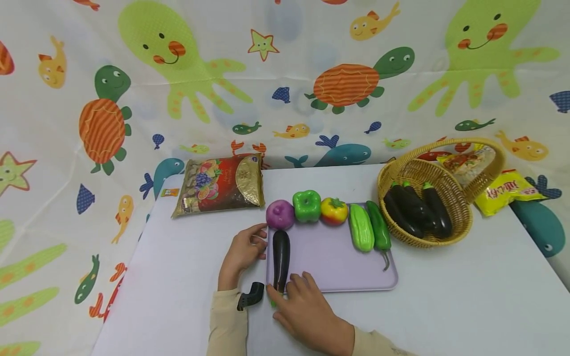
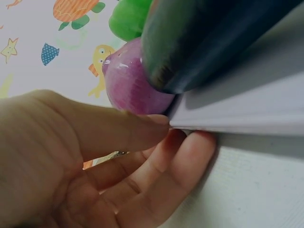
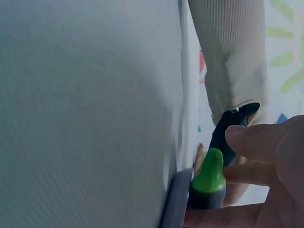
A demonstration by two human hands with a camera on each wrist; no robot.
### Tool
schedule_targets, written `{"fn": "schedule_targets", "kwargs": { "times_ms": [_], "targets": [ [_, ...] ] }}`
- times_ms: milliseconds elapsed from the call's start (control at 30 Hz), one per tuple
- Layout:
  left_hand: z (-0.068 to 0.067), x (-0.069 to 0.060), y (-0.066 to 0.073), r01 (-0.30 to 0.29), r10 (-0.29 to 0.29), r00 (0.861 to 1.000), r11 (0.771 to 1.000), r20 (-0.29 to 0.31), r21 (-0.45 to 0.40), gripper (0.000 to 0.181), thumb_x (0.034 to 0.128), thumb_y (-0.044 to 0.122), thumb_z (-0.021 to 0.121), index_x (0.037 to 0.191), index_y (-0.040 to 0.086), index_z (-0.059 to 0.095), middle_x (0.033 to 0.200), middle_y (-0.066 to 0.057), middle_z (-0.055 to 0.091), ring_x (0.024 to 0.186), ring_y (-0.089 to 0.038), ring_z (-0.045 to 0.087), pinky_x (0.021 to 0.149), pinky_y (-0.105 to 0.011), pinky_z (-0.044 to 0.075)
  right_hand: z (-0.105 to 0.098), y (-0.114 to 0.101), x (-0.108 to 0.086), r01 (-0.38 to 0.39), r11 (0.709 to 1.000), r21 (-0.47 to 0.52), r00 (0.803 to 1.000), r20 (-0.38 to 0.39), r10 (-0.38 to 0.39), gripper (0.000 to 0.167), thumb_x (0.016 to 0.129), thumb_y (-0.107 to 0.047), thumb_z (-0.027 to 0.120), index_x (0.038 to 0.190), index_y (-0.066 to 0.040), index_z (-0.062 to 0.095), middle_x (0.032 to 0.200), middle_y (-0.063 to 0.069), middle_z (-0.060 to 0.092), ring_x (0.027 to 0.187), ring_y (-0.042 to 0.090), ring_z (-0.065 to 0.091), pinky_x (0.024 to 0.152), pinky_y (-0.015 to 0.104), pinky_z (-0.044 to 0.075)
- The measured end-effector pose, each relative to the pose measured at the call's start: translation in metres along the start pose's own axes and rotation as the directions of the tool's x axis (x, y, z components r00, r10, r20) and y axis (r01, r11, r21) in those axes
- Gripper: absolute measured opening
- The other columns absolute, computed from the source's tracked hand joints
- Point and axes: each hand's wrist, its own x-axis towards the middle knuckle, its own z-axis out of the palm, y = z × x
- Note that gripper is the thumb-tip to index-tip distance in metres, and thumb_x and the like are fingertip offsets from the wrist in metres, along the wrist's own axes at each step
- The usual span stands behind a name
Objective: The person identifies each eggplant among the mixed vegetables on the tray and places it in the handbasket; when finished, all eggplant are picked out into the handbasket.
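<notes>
A lilac tray (image 1: pixel 338 262) lies on the white table. A long dark eggplant (image 1: pixel 281 257) lies along its left side, the green stem end past the tray's front rim. My left hand (image 1: pixel 244 252) pinches the tray's left edge, thumb above and fingers below in the left wrist view. My right hand (image 1: pixel 309 309) is over the eggplant's stem end, fingers spread and fairly straight on either side; one finger appears to touch it. Along the tray's back stand a purple onion (image 1: pixel 280 214), a green bell pepper (image 1: pixel 307 206), a red-yellow fruit (image 1: pixel 334 211), a pale green vegetable (image 1: pixel 361 227) and a green chili (image 1: pixel 378 225).
A wicker basket (image 1: pixel 463 225) with dark eggplants stands right of the tray. Behind it are a yellow snack packet (image 1: pixel 507 193) and another packet (image 1: pixel 467 165). A red-gold candy bag (image 1: pixel 222 185) and a small orange wrapper (image 1: pixel 169 192) lie at the back left.
</notes>
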Motion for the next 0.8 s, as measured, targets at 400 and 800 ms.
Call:
{"fn": "schedule_targets", "kwargs": {
  "times_ms": [400,800],
  "targets": [
    [0.000,0.000,0.001,-0.001,0.001,1.000,1.000,0.005,-0.020,0.055,0.0844,-0.020,0.054,0.138,-0.006,0.059,0.108,-0.020,0.063,0.081,-0.019,0.065,0.059,-0.035,0.065,0.003,-0.003,-0.002,-0.039,0.998,0.039,0.999,-0.023,0.040,0.046,0.088,-0.046,0.076,0.125,-0.020,0.065,0.098,0.008,0.068,0.104,0.027,0.059,0.091,0.046,0.052],
    [-0.002,-0.001,0.002,0.000,0.000,1.000,1.000,0.008,-0.008,0.056,0.0841,-0.020,0.054,0.138,-0.005,0.059,0.109,-0.021,0.063,0.083,-0.020,0.065,0.060,-0.035,0.065,0.005,0.019,-0.016,-0.148,0.976,0.163,0.962,-0.206,0.180,0.043,0.077,-0.032,0.086,0.107,-0.015,0.061,0.076,0.002,0.062,0.083,0.020,0.061,0.084,0.039,0.053]
  ]
}}
